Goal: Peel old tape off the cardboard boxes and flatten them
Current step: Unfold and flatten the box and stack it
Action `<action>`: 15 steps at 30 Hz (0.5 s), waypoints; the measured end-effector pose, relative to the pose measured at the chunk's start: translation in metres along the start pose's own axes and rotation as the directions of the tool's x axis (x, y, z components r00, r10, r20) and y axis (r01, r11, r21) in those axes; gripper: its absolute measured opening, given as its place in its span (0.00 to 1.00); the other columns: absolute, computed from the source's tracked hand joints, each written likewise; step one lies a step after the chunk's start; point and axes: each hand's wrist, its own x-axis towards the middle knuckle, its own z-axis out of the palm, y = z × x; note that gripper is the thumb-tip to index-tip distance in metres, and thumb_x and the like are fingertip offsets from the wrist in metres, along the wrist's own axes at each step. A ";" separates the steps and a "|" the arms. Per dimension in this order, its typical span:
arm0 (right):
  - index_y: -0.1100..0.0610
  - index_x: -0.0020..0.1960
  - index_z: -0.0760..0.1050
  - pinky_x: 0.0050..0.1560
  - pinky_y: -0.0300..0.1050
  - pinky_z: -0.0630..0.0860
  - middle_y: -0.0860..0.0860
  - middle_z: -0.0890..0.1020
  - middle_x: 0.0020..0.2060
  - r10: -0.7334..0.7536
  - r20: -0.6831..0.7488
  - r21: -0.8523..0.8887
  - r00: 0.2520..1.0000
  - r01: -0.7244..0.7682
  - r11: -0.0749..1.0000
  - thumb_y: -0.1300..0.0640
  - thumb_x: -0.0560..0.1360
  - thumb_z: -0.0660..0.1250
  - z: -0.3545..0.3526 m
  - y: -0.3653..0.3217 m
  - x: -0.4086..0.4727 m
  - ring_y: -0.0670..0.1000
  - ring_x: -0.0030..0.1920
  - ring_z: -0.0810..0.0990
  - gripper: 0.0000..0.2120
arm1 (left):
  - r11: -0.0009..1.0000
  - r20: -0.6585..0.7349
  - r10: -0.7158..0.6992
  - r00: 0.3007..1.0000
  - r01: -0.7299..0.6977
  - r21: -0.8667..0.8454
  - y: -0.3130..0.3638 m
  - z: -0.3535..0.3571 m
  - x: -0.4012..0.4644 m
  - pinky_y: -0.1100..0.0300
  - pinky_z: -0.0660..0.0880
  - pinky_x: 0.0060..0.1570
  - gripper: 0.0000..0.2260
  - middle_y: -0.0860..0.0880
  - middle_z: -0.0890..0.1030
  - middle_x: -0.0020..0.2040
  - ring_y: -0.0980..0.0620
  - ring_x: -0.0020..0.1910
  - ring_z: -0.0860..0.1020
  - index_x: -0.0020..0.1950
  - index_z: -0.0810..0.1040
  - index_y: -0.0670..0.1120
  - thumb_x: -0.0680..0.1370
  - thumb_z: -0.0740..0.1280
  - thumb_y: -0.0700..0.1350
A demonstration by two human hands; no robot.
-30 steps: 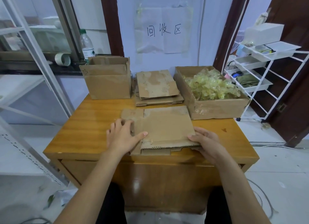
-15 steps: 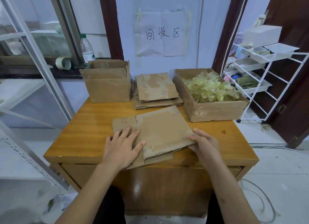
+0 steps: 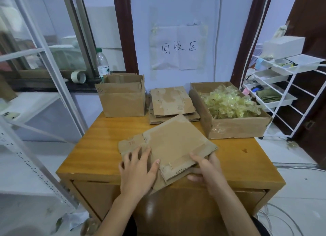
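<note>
Near the front edge of the bench (image 3: pixel 98 140), at about 6 o'clock, lies the flat box (image 3: pixel 173 144). It is already squashed down, and one corner sticks out past the edge. The left hand (image 3: pixel 136 170) lies on it with fingers spread, pressing. The right hand (image 3: pixel 205 167) pinches its near right edge, thumb on top and fingers under.

At 12 o'clock sits a stack of flat boxes (image 3: pixel 172 103), so some of the job looks done. At 1 o'clock an open box (image 3: pixel 238 128) is full of peeled tape (image 3: pixel 229 103). At 11 o'clock one upright box (image 3: pixel 121 98) is not flat yet, so it looks like what is left.

Behind are a bottle (image 3: pixel 102 63), a tape roll (image 3: pixel 78 77) and a paper sign (image 3: pixel 178 48). A white rack (image 3: pixel 282 87) stands at 2 o'clock. The way to the stack looks open; the flat box's far corner is just beside it.
</note>
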 end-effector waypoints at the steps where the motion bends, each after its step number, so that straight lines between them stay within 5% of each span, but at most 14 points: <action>1: 0.49 0.66 0.71 0.32 0.47 0.83 0.51 0.85 0.55 0.006 0.023 -0.050 1.000 -0.005 0.999 0.54 0.80 0.73 -0.001 -0.003 0.000 0.57 0.48 0.88 0.18 | 0.999 0.003 -0.003 1.000 0.003 -0.038 -0.004 -0.004 0.003 0.42 0.55 0.76 0.29 0.55 0.60 0.82 0.46 0.79 0.55 0.81 0.62 0.61 0.82 0.53 0.69; 10: 0.52 0.65 0.71 0.29 0.43 0.80 0.57 0.86 0.52 -0.036 0.140 -0.166 0.989 0.059 0.984 0.57 0.82 0.69 -0.009 -0.020 0.017 0.55 0.37 0.87 0.14 | 0.962 0.101 0.016 0.995 0.013 -0.273 -0.042 -0.036 0.050 0.40 0.57 0.78 0.48 0.55 0.62 0.81 0.48 0.80 0.61 0.83 0.54 0.61 0.70 0.73 0.72; 13: 0.53 0.65 0.72 0.30 0.42 0.80 0.57 0.87 0.51 -0.029 0.180 -0.124 0.983 0.052 0.991 0.57 0.81 0.71 -0.018 -0.025 0.021 0.53 0.37 0.85 0.14 | 0.932 0.135 -0.014 0.991 0.062 -0.358 -0.052 -0.042 0.057 0.38 0.65 0.74 0.58 0.53 0.67 0.78 0.47 0.77 0.66 0.83 0.55 0.61 0.59 0.76 0.76; 15: 0.52 0.67 0.73 0.33 0.43 0.79 0.57 0.87 0.53 -0.044 0.204 -0.109 0.978 0.068 0.992 0.56 0.81 0.71 -0.022 -0.025 0.021 0.54 0.41 0.84 0.15 | 0.875 0.152 -0.030 0.988 0.100 -0.474 -0.057 -0.046 0.057 0.45 0.72 0.70 0.58 0.54 0.69 0.77 0.49 0.74 0.70 0.82 0.59 0.58 0.58 0.81 0.71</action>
